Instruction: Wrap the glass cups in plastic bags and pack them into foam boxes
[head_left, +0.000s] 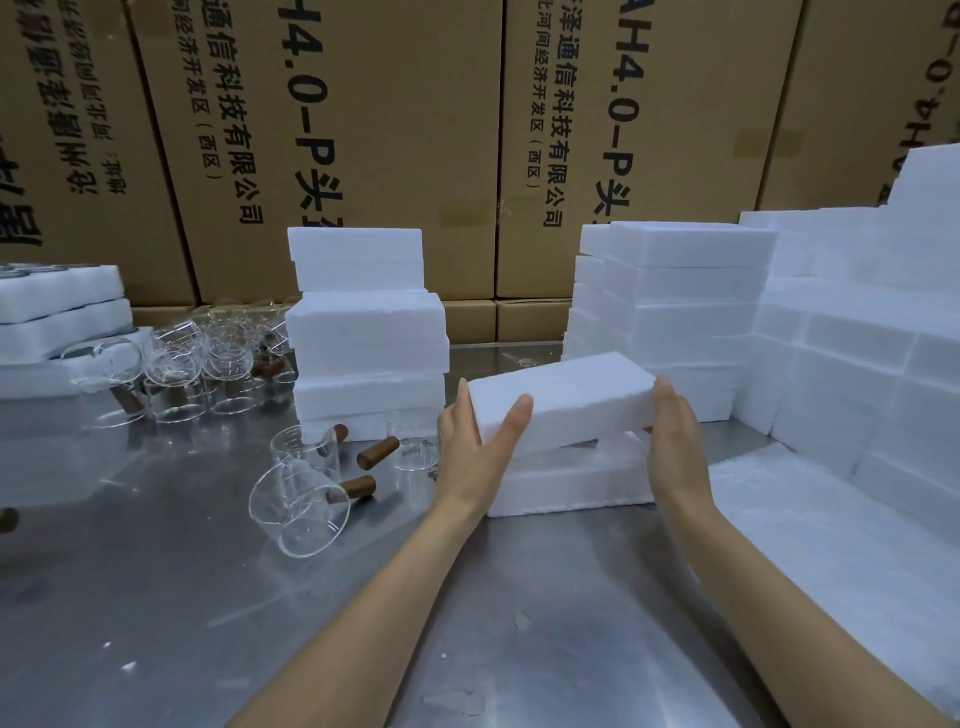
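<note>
Foam lid (561, 400) tilted, one edge raised off the foam box (571, 480) at worktop (260, 623) centre. My left hand (480, 447) grips its left end, right hand (675, 436) flat-fingered against right end. Glass cups (301, 499) lie just left.

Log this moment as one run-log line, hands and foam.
left hand: holds foam lid end | right hand: presses other end | lid: tilted over foam box | glass cups: unwrapped on table
</note>
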